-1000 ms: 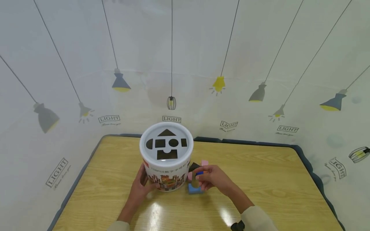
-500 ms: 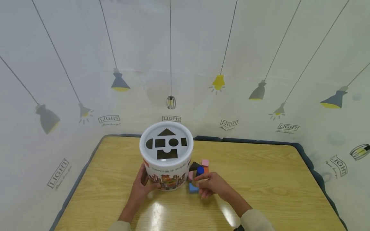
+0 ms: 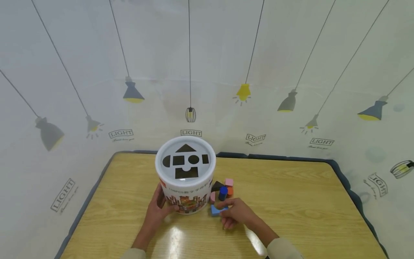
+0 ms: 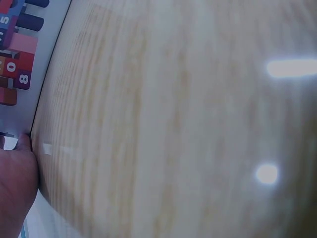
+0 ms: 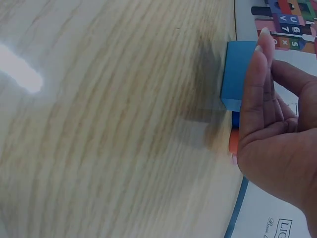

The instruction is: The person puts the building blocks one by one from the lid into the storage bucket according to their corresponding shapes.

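Observation:
A white toy-block bucket (image 3: 185,192) stands upright on the table, with dark shape-sorting holes in its lid (image 3: 185,160). My left hand (image 3: 157,212) grips its left side, thumb across the printed front. In the left wrist view only part of that hand (image 4: 17,173) shows, beside the bucket wall (image 4: 20,114). Right of the bucket lies a light blue building block (image 3: 215,211). My right hand (image 3: 237,212) pinches its right end, index finger on top and thumb at the near face. In the right wrist view, the fingers partly hide the light blue block (image 5: 235,74).
Behind the light blue block are a dark blue cylinder (image 3: 223,193), a pink rounded block (image 3: 212,197), a black block (image 3: 218,186), an orange block (image 3: 230,191) and a pink block (image 3: 229,182). A lamp-print curtain (image 3: 220,72) hangs behind the wooden table (image 3: 291,201).
My right hand has come down and nearer from beside the dark blue cylinder to the light blue block, uncovering the cylinder and the orange block. The left hand and bucket have stayed put.

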Available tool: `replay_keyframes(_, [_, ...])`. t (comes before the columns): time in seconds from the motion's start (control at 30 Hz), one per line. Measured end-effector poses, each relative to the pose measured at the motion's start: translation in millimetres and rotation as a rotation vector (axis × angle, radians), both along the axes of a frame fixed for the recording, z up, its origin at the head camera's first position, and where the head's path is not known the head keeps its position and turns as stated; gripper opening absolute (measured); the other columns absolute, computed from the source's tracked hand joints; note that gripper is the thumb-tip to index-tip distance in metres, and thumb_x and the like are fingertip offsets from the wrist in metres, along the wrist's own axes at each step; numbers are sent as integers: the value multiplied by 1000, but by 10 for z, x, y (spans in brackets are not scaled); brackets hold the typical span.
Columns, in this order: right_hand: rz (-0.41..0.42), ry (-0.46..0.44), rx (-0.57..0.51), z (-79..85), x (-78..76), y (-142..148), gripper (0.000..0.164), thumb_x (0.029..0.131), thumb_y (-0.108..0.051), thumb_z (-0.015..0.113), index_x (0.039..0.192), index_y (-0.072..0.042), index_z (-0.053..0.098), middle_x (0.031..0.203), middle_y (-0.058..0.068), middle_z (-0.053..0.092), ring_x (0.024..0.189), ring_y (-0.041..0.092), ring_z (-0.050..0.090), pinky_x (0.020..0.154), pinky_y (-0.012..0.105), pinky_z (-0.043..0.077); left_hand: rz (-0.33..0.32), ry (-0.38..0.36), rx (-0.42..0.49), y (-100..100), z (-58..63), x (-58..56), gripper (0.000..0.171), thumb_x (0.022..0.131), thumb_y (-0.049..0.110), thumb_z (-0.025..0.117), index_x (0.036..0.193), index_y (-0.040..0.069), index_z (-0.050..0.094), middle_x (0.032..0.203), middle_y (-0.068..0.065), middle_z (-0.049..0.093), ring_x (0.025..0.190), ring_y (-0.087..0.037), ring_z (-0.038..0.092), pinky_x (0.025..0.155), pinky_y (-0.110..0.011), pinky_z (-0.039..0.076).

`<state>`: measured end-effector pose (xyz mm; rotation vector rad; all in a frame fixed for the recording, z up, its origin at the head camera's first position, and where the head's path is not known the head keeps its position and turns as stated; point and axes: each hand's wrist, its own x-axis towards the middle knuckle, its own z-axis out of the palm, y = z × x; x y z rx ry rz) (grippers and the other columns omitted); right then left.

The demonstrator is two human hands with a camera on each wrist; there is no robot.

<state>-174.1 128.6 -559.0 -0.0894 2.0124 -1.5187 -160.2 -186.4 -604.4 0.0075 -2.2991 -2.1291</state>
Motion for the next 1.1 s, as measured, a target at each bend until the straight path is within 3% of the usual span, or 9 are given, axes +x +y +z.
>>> replay_keyframes(0.27, [-20, 23, 12, -42, 38, -32, 31, 86, -6, 68, 117, 0, 67, 61, 9, 67, 47, 15, 64, 43, 30, 59, 5, -5, -10, -14, 4, -3, 110, 73, 17, 84, 156, 32, 13, 162, 1, 20, 148, -22, 21, 122, -33, 19])
replay_keyframes(0.5, [-25, 30, 30, -44, 53, -50, 31, 88, -6, 67, 118, -2, 67, 61, 10, 66, 46, 16, 64, 42, 34, 59, 9, -12, 0, -26, 21, 6, 112, 73, 16, 85, 157, 31, 12, 162, 3, 19, 147, -19, 21, 114, -10, 22])
replay_keyframes(0.77, [-36, 47, 25, -73, 86, -26, 28, 89, -6, 66, 117, 0, 68, 63, 12, 68, 47, 16, 64, 42, 32, 58, -1, -36, 4, -13, -4, 10, 111, 74, 16, 84, 156, 36, 12, 162, 3, 20, 148, -20, 21, 110, -6, 23])
replay_keyframes(1.1, [-4, 108, 48, 136, 84, 19, 27, 91, -11, 65, 116, -2, 69, 65, 13, 68, 50, 22, 66, 44, 35, 59, 8, -36, -14, -8, 11, 19, 110, 74, 18, 84, 156, 36, 12, 162, 2, 19, 148, -22, 21, 121, -29, 21])
